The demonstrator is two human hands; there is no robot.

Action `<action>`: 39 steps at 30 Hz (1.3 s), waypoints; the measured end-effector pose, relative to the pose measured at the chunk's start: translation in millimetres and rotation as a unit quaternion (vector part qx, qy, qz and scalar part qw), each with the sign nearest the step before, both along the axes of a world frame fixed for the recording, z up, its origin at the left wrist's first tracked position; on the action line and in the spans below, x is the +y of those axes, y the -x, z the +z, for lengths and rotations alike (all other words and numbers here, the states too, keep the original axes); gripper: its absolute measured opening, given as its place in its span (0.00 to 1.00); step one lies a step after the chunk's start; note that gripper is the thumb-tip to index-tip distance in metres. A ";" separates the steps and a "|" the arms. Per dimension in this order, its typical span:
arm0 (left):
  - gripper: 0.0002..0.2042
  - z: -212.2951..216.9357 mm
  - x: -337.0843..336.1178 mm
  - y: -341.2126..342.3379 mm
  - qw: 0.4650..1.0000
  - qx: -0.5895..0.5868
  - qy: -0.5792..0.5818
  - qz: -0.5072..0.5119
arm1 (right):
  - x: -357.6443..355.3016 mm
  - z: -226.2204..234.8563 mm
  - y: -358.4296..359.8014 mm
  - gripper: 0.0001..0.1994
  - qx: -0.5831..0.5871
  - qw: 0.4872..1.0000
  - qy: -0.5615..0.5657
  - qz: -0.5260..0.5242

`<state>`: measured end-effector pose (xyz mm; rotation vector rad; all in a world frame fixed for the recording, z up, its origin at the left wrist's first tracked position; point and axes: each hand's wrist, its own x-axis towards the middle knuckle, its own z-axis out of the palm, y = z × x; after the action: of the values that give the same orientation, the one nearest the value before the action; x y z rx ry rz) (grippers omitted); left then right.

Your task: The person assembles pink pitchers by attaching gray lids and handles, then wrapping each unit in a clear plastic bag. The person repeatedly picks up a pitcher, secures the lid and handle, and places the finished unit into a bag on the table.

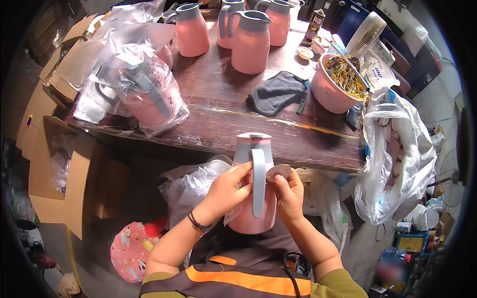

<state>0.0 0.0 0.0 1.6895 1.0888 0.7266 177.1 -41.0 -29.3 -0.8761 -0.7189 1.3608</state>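
A pink jug [267,211] with a grey collar, grey handle and pink lid stands upright at my lap, its handle facing me. My left hand [229,191] grips the jug's left side, with its fingers by the handle. Between the thumb and fingers of my right hand [290,193] is a small round tag [279,172]. This hand is at the jug's right side, closed on the tag; whether it also touches the jug I cannot tell.
Several pink jugs [251,52] and a bagged jug [151,102] stand on the wooden table [213,124]. A dark cloth [278,93] lies near a pink tub [330,92] of gold ties. At right hangs a white plastic bag [405,174]; at left are open cardboard boxes [77,193].
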 end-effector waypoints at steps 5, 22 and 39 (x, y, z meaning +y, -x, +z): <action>0.10 -9.9 4.7 -1.2 0.992 -0.041 -0.101 0.068 | 2.8 15.2 -4.4 0.11 -0.044 0.999 0.014 -0.013; 0.21 41.4 27.6 17.3 0.915 -0.286 0.263 -0.107 | 24.7 30.8 4.7 0.11 -0.102 0.984 -0.126 -0.076; 0.15 41.5 43.1 -8.2 0.986 -0.150 0.066 -0.026 | 20.3 54.4 10.3 0.29 -0.425 0.899 -0.101 0.001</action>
<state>8.2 43.1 41.5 1.4362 0.8590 0.8273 166.8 -20.7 25.0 -1.3054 -1.4982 0.8349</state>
